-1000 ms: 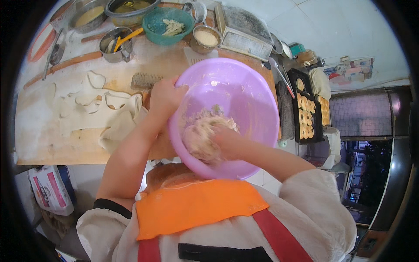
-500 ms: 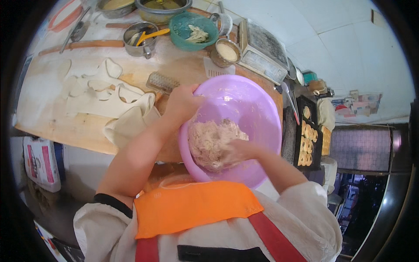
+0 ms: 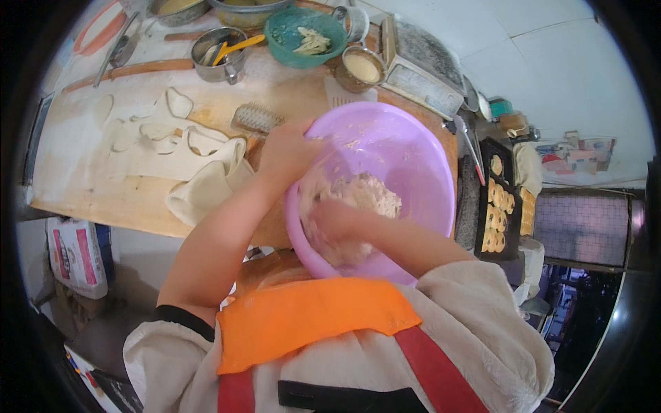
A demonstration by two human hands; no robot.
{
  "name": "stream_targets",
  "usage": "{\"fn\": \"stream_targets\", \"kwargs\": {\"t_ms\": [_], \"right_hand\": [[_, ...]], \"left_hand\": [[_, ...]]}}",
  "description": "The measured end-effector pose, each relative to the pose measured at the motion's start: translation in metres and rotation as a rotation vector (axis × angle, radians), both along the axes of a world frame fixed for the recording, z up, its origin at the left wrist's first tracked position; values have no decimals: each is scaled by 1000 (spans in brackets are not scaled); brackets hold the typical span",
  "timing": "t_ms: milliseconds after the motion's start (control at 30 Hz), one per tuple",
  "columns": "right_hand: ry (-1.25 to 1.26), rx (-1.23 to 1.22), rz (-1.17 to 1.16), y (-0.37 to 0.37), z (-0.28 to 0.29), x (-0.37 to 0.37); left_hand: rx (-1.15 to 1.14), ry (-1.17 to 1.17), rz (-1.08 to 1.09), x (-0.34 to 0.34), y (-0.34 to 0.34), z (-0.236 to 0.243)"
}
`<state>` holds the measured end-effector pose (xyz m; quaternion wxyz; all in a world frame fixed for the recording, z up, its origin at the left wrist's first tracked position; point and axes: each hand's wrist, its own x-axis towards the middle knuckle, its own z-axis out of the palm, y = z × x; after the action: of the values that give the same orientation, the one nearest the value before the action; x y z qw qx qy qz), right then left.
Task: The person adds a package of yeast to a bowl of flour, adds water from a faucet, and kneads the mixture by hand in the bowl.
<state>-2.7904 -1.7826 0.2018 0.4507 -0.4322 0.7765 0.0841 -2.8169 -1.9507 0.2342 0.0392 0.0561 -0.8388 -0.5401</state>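
Note:
A large purple basin [image 3: 420,158] stands tilted at the front edge of the wooden table, close against my body. My left hand [image 3: 292,148] grips its left rim, with the fingertips over the inside. Rough, pale dough [image 3: 375,196] lies in the basin, and smears of it cling to the wall. My right hand [image 3: 335,224] is down in the left part of the dough, blurred by motion, its fingers hidden. Beside my left hand are a spiked roller [image 3: 256,118] and a cut-out sheet of dough [image 3: 155,162] with a folded end.
Behind the basin stand a green bowl [image 3: 279,45], a small pan of pale grains [image 3: 361,69] and a scale [image 3: 423,72]. A metal pot [image 3: 217,55] and a rolling pin [image 3: 134,70] lie far left. Black trays [image 3: 502,227] of pastries are at the right.
My right hand has moved left and deeper into the dough, its forearm now crossing the basin. The dough has shifted and parted. My left hand still holds the rim.

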Motion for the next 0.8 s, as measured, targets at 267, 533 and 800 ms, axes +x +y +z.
{"fn": "stream_targets", "kwargs": {"t_ms": [267, 533, 800], "right_hand": [[253, -144, 96, 136, 44, 35], [175, 66, -151, 98, -4, -19], [351, -529, 356, 52, 0, -113]], "left_hand": [[105, -20, -8, 6, 6, -1], [126, -9, 26, 6, 11, -10], [6, 17, 28, 1, 8, 2]]}}
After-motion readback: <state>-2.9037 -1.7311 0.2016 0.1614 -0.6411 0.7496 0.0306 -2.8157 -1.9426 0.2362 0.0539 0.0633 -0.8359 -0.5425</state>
